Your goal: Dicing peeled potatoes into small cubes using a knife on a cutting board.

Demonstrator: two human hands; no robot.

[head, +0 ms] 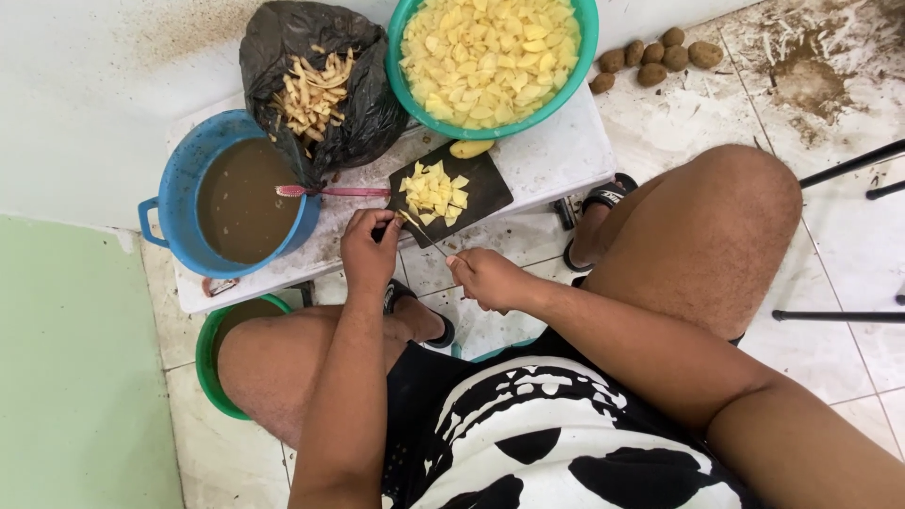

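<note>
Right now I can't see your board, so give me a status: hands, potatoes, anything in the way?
Left hand at dark cutting board edge. Right hand closed, apparently on a knife. Cut potato pieces piled on board. Peeled potato beside board.

Colours on the low white table (556,155)
Pale yellow potato pieces (434,193) on black board (485,184); teal bowl (589,38); blue pot (174,203) with brown water

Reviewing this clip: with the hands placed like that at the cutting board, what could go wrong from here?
1. The left hand and right hand work close together around a thin knife at the near edge of the dark cutting board; a slip could nick a finger.
2. The board overhangs the small white table, so the cut potato pieces might tip off.
</note>
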